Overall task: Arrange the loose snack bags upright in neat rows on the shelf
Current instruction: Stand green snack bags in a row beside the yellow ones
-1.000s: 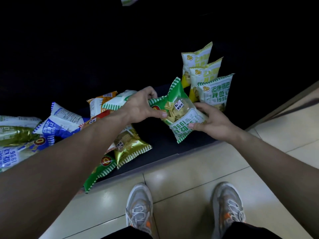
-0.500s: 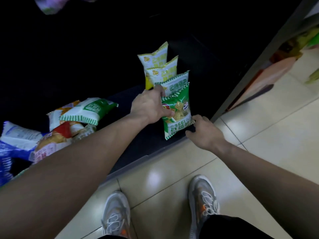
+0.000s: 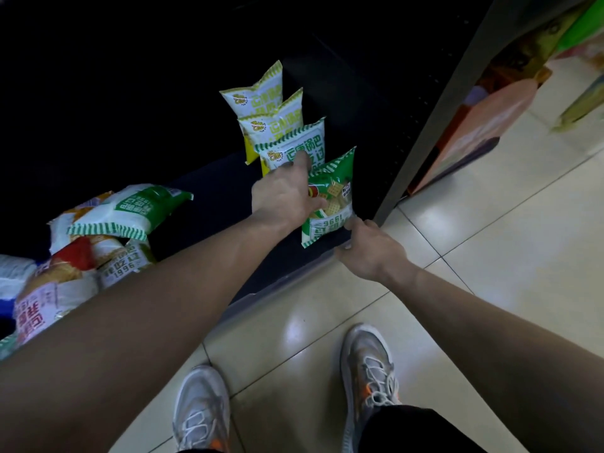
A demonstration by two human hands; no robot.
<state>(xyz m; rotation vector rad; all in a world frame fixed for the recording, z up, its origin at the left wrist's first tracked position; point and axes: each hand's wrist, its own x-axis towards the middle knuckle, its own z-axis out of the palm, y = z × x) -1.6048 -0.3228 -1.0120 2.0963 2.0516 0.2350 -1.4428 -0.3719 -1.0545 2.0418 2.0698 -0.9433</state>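
A green snack bag [image 3: 331, 204] stands upright at the front of a row on the dark shelf [image 3: 209, 204], near its right end. My left hand [image 3: 286, 194] grips its upper left side, thumb across the front, while the index finger reaches to the white-and-green bag [image 3: 294, 143] behind. Further back stand two yellow-and-white bags [image 3: 277, 120] [image 3: 255, 96]. My right hand [image 3: 367, 248] sits at the shelf's front edge, its fingertips touching the green bag's lower right corner.
A loose pile of bags lies at the left: a white-and-green one [image 3: 130, 210] on top, a red-and-white one [image 3: 55, 282] below. The shelf's grey upright post [image 3: 434, 125] rises just right of the row. Tiled floor [image 3: 490, 223] and my shoes [image 3: 369, 364] are in front.
The green bag went from tilted in both hands to upright at the front of the row. My right hand slid down to its lower corner, and my left index finger stretched out.
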